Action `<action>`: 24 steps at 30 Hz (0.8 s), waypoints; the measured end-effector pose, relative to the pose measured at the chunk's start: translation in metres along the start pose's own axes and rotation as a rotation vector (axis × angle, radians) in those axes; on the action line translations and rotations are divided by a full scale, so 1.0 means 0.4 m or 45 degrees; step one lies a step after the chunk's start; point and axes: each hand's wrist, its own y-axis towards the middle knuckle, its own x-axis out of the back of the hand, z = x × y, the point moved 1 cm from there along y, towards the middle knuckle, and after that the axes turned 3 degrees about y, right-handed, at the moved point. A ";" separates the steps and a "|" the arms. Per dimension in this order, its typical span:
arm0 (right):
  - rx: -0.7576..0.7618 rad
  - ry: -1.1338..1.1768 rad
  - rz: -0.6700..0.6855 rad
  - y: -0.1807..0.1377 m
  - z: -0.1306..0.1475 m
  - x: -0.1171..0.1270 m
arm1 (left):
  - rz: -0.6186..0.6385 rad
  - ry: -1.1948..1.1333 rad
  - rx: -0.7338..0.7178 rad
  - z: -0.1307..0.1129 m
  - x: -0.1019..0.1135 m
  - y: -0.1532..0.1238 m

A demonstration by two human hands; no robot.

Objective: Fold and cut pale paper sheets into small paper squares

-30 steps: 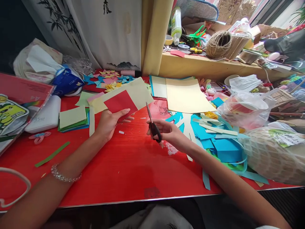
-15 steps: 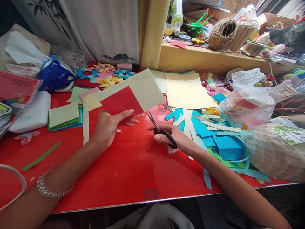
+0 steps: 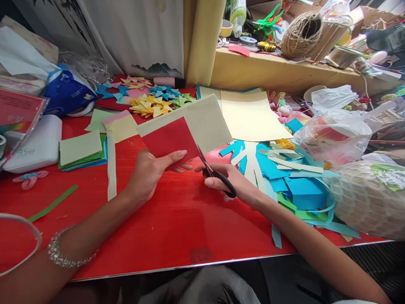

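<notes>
My left hand point(image 3: 158, 171) pinches a red paper rectangle point(image 3: 171, 137) laid over a larger pale cream sheet point(image 3: 207, 120), thumb on top and fingers underneath. Both papers are raised above the red table point(image 3: 177, 236). In my right hand point(image 3: 228, 177) is a pair of black-handled scissors point(image 3: 218, 172), my fingers through the loops. The blades point up and away, with their tips at the papers' lower right edge. Whether the blades touch the paper, I cannot tell. A silver bead bracelet point(image 3: 68, 249) circles my left wrist.
Cut paper squares point(image 3: 82, 150) are stacked at left, near a green strip point(image 3: 53, 202). Blue and cream scraps point(image 3: 281, 173) pile up at right beside a netted bag point(image 3: 363, 202). Large cream sheets point(image 3: 249, 116) and folded paper stars point(image 3: 150, 105) lie behind. Twine point(image 3: 302, 36) sits on the ledge.
My left hand has carried the red and cream papers to the right, closer to the scissors. The right hand stays almost in place. The view has shifted slightly.
</notes>
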 end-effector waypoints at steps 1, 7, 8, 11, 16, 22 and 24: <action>-0.005 0.003 0.002 0.000 0.000 -0.001 | -0.002 0.004 -0.001 0.001 -0.001 0.000; 0.013 0.006 -0.021 0.002 -0.003 -0.004 | -0.035 0.086 -0.015 -0.001 -0.005 -0.002; 0.021 0.012 -0.023 0.003 -0.004 -0.004 | -0.041 0.092 -0.014 -0.002 -0.006 -0.002; 0.057 0.028 -0.029 0.004 -0.010 -0.006 | -0.054 0.106 -0.011 -0.002 -0.006 -0.001; 0.151 0.033 -0.010 0.005 -0.014 -0.013 | -0.043 0.106 -0.008 0.000 -0.003 -0.001; 0.187 -0.003 -0.016 0.003 -0.016 -0.018 | -0.029 0.071 0.010 0.000 -0.001 -0.001; 0.193 -0.013 -0.026 0.003 -0.018 -0.020 | -0.021 0.050 -0.004 -0.002 -0.002 0.000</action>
